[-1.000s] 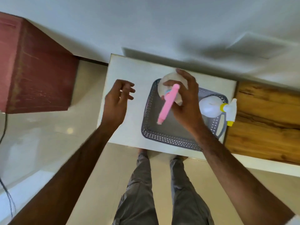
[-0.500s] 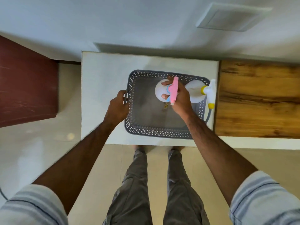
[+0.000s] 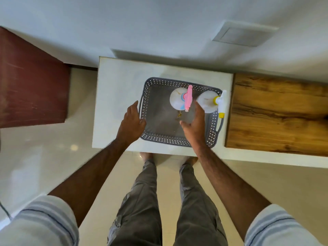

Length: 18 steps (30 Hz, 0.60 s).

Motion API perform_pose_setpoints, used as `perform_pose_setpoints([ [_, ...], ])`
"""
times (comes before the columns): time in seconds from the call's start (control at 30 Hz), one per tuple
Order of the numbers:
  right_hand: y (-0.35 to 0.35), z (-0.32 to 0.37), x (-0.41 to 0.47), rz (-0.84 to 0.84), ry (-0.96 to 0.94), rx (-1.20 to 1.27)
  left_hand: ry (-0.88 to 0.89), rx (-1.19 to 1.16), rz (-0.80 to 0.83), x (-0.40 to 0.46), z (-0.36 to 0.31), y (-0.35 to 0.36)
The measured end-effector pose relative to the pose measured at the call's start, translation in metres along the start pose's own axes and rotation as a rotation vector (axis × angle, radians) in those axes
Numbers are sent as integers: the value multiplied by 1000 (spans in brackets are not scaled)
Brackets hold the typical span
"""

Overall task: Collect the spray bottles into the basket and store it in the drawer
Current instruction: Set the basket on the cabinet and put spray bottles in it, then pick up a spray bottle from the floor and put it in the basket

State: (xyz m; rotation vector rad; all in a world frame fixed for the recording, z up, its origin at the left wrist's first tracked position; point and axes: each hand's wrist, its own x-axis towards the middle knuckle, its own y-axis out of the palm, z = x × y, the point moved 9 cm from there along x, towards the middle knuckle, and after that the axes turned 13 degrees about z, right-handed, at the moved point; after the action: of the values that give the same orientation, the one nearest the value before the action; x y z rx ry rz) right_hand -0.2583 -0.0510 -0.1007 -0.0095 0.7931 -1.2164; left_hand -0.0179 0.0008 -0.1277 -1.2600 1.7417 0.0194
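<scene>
A grey basket (image 3: 177, 121) with perforated walls sits on a white counter (image 3: 117, 86), close to the counter's right edge. Two white spray bottles stand upright inside it along the far wall. The pink-topped bottle (image 3: 178, 101) is near the middle of that wall, its pink trigger head pointing toward the person. The yellow-topped bottle (image 3: 206, 102) stands in the far right corner, just beside the first, and its white and yellow spray head reaches out over the basket's right rim.

The left hand (image 3: 132, 124) is at the basket's left side, fingers straight and loosely together, its palm side against the rim near the left handle; it grips nothing that can be seen. The right hand (image 3: 194, 126) hovers over the right half of the basket with fingers spread and relaxed, holding nothing, its fingertips near the gap between the two bottles but apart from both.

A small brownish speck lies on the basket floor below the pink-topped bottle. To the right of the white counter runs a wooden surface (image 3: 276, 114); to the left stands a dark red cabinet (image 3: 30, 86). The person's grey trousers (image 3: 142, 201) and bare feet show below the counter edge.
</scene>
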Motion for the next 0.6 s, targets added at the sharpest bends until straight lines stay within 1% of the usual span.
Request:
perform_pose_setpoints([
  [0.07, 10, 4, -40, 59, 28, -40, -30, 170, -29, -34, -7, -7],
  [0.13, 26, 18, -72, 223, -19, -184, -86, 377, -30, -68, -13, -9],
  [0.2, 45, 41, -100, 412, -163, -498, -151, 539, -40, -109, -15, -11],
  [0.27, 63, 66, -124, 525, -356, -833, -188, 615, -92, -153, -19, -12],
  [0.33, 75, 92, -147, 612, -534, -1044, -231, 630, -156, -199, -22, -12],
  [0.4, 85, 121, -176, 685, -726, -1170, -316, 583, -234, -253, -21, -9],
  [0.5, 98, 157, -222, 702, -975, -1313, -459, 453, -362, -330, -7, 4],
  [0.6, 136, 176, -281, 783, -1151, -1435, -603, 291, -464, -411, 20, 24],
])
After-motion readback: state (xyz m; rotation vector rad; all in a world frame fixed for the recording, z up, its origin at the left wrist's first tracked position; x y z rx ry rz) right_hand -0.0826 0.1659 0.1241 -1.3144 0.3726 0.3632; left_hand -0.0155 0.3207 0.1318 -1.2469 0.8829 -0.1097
